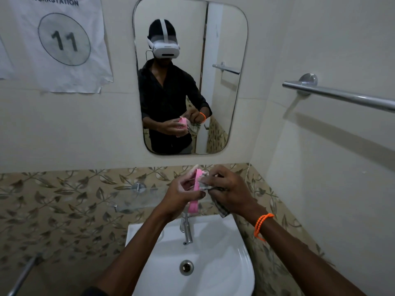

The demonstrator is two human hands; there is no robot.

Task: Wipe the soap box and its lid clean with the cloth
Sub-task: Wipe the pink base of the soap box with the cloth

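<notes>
Hands (181, 194) (229, 192) mostly hide pink soap box (196, 189), cloth (221, 208).

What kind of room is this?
Most likely a bathroom or washroom. A white sink with a metal tap sits below a wall mirror, and a towel rail is fixed to the side wall.

Pink soap box (195, 190), a flat plastic piece seen edge-on, stands nearly upright in the air above the back edge of the white basin (239, 253), near the tap. Whether this piece is the box or its lid cannot be told. The cloth (220, 207), pale with a dark pattern, is crumpled against the right side of the pink piece, touching it, with one corner hanging down toward the basin's back right corner.
</notes>
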